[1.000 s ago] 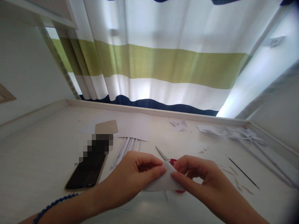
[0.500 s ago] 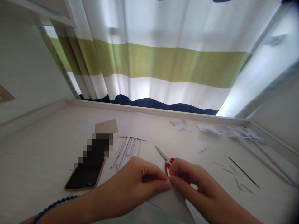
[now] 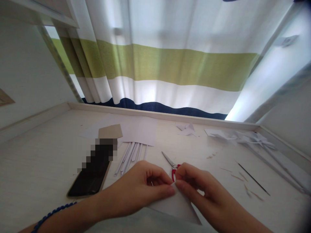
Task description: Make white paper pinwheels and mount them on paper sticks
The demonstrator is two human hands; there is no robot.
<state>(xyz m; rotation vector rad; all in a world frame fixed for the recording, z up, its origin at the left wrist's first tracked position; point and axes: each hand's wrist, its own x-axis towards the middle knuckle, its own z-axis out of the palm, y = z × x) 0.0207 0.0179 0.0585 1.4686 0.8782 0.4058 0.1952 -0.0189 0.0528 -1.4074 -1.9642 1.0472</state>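
My left hand (image 3: 148, 184) pinches the top corner of a white sheet of paper (image 3: 173, 205) between thumb and fingers. Right beside it, my right hand (image 3: 196, 181) is closed on the same corner, with the fingertips of both hands almost touching. The paper hangs below the fingers toward me, its lower edge slanting. Scissors with red handles (image 3: 173, 166) lie just beyond my fingers, blades pointing away to the left; part of the handles is hidden by my right hand.
Left of my hands lie a dark phone (image 3: 85, 183), a tan card (image 3: 110, 131), thin white paper rolls (image 3: 131, 153) and larger paper sheets (image 3: 143, 127). A folded paper piece (image 3: 187, 128) sits farther back. A thin black stick (image 3: 254, 179) and white paper pinwheels (image 3: 259, 140) are on the right.
Both hands have shifted slightly upward with the paper, and its lower right corner now shows. The scissors and other things on the table have stayed in place.
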